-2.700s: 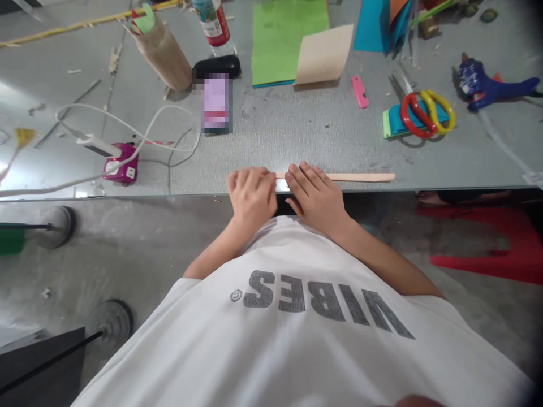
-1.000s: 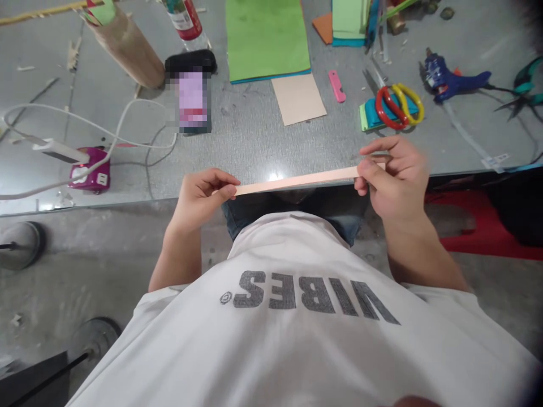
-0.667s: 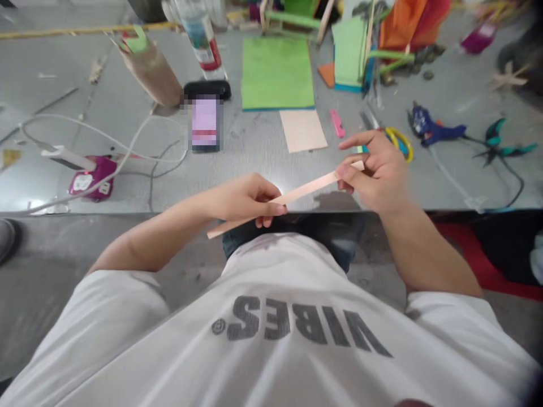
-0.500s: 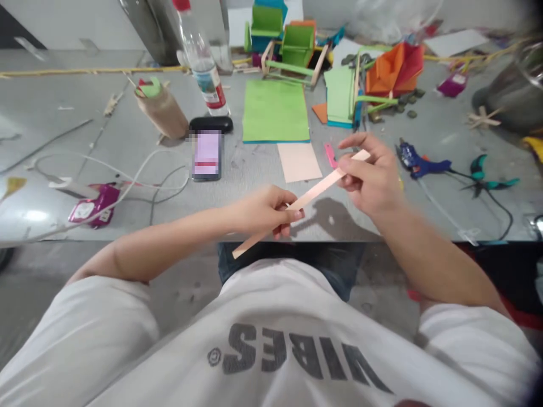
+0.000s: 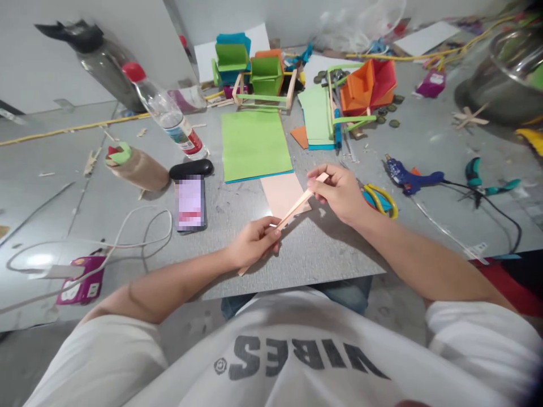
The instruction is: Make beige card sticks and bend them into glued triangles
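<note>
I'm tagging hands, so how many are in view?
2: the left hand pinching the pale strip near its middle, the right hand holding it near its far end. No others show.

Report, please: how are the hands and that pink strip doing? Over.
Left hand, right hand both pinching strip. Strip slanted between them. Scissors beside right hand, partly hidden.

White T-shirt (image 5: 288, 393) — grey VIBES lettering (image 5: 268, 358)
</note>
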